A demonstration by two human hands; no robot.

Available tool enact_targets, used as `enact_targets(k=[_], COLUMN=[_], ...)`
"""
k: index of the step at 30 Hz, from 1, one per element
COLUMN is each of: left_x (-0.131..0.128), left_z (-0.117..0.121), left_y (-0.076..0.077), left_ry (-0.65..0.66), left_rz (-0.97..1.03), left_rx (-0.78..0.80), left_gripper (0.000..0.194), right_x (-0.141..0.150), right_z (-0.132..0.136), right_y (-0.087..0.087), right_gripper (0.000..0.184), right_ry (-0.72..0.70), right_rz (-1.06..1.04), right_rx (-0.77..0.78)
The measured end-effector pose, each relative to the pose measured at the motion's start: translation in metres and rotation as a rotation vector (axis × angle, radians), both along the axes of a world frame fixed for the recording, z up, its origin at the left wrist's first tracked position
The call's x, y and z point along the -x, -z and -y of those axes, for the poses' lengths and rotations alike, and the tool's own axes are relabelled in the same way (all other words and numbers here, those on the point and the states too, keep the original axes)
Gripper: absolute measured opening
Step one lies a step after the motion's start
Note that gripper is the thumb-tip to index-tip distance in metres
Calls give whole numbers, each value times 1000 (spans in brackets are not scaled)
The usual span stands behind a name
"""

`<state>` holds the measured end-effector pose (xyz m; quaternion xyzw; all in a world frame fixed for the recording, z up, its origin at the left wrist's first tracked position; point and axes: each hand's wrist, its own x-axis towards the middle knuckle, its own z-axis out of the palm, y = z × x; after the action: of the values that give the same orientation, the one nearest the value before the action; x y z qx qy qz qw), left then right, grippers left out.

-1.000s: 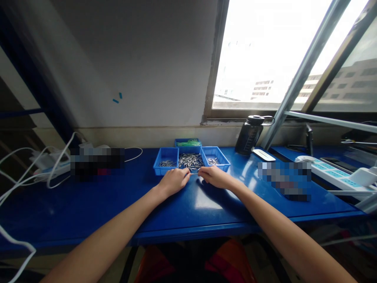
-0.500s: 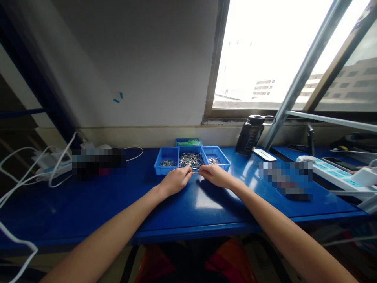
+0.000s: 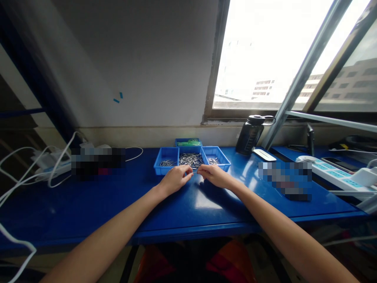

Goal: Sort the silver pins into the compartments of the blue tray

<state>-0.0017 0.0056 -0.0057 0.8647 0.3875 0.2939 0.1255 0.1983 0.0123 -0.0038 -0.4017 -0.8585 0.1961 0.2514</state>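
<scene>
Hands [image 3: 173, 179] close together, palms mostly downward

Just beyond the fingers [image 3: 203, 169], silvery slender metal pieces [image 3: 191, 159] lie against the mid-blue of the left bin [image 3: 165, 171], middle bin [image 3: 191, 149] and right bin [image 3: 224, 168], with bright green plastic [image 3: 193, 142] in the blue rear bin [image 3: 176, 142]. Under the fingers the tabletop [image 3: 176, 214] is a deeper, glossy blue. Right of the fingers, the water bottle [image 3: 249, 137] is black with pale graduation marks [image 3: 251, 135] and the power strip [image 3: 321, 168] white with light-blue sockets [image 3: 336, 174]; left of them, the cables [image 3: 60, 159] are white.
</scene>
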Motion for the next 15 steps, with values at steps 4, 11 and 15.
enact_targets(k=[4, 11, 15], left_x=[0, -4, -5], left_z=[0, 6, 10], left_y=[0, -4, -6], left_ry=[9, 89, 79], left_rz=[10, 0, -31], left_rx=[-14, -57, -57], left_gripper=[16, 11, 7], right_x=[0, 5, 6], right_z=[-1, 4, 5], right_y=[2, 2, 1], right_gripper=[25, 26, 25], right_ry=[-9, -109, -107], right_rz=[4, 70, 91], right_rx=[0, 15, 56])
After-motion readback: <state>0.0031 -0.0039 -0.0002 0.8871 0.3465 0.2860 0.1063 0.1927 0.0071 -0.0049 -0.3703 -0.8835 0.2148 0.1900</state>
